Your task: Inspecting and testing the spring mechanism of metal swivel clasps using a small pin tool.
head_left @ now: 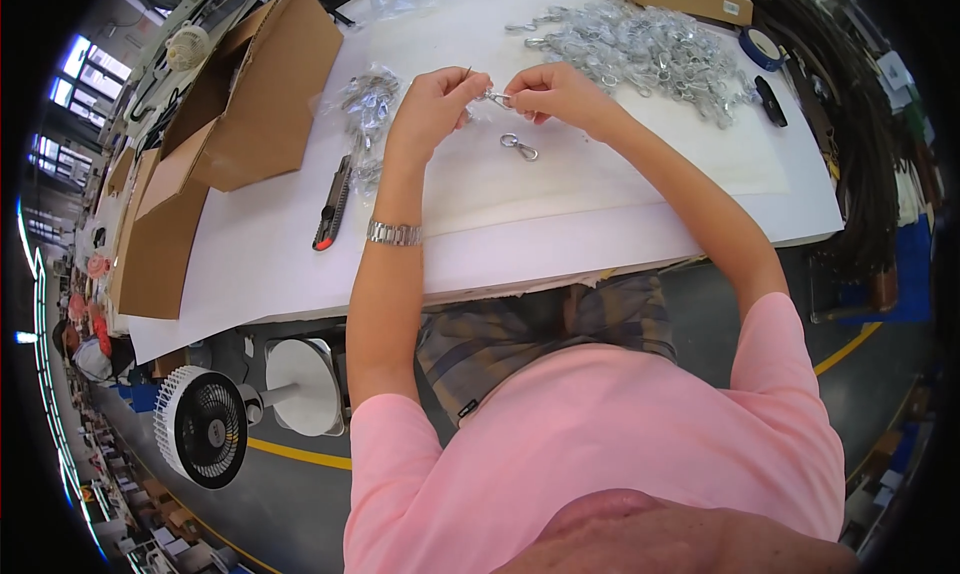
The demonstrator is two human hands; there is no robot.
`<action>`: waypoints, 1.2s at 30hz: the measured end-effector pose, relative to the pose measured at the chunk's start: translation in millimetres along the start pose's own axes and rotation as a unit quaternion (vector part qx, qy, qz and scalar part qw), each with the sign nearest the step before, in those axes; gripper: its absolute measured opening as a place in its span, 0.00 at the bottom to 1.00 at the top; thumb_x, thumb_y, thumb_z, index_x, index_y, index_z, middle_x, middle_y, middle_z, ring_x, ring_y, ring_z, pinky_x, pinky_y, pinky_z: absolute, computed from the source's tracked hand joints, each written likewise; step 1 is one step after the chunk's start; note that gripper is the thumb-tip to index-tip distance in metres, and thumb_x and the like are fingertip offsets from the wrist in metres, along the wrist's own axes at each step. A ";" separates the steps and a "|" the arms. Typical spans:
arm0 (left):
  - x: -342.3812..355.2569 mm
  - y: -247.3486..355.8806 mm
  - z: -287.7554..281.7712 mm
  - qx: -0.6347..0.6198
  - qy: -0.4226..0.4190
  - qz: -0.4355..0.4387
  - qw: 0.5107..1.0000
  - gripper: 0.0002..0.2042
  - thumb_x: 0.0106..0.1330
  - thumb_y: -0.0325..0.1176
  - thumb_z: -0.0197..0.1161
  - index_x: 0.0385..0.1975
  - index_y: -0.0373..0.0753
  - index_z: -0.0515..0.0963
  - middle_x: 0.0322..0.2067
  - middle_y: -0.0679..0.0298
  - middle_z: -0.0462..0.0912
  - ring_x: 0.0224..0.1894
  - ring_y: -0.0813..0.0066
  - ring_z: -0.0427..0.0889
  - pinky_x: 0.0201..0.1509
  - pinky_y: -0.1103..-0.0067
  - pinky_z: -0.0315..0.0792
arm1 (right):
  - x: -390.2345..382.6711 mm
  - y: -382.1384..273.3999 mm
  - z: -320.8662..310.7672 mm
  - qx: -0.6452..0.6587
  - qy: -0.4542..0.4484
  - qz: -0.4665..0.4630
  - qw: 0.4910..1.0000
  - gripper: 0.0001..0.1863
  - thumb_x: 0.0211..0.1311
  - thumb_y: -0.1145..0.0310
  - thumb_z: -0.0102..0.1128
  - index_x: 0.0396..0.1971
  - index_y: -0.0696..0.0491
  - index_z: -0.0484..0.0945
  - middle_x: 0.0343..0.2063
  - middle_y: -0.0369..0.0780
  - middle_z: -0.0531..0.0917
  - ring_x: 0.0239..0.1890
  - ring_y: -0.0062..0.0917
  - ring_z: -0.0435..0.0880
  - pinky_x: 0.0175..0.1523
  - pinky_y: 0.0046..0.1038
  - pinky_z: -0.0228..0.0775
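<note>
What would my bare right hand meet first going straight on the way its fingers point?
Beyond the small silver metal clasp that your right hand touches, most likely your bare left hand, though depth is hard to judge.

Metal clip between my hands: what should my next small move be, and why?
Perhaps ease the left hand slightly off the metal clip while the right hand holds it: both hands appear to pinch it, hiding part of it, and a loose clip lies nearer you, untouched.
</note>
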State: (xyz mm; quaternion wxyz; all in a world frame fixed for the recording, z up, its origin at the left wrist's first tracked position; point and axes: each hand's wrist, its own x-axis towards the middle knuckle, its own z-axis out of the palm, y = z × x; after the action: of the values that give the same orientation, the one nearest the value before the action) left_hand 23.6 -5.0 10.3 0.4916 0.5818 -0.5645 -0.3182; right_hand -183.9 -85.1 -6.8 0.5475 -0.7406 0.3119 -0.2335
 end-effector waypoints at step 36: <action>-15.5 6.3 45.5 -0.149 -0.094 -0.056 0.983 0.12 0.72 0.37 0.66 0.40 0.31 0.81 0.24 0.71 0.80 0.17 0.90 0.63 0.19 0.87 0.52 | -10.6 20.7 6.4 0.341 0.003 -0.033 0.940 0.21 0.74 0.55 0.60 0.54 0.56 0.82 0.39 0.34 0.87 0.41 0.14 0.82 0.54 0.24 0.76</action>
State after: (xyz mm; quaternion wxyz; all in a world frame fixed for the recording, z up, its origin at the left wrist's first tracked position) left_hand -23.2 1.2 -1.0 0.4990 0.4999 -0.5213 -0.4789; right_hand -191.2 -77.5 -28.6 0.7580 -0.5190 0.1904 -0.3461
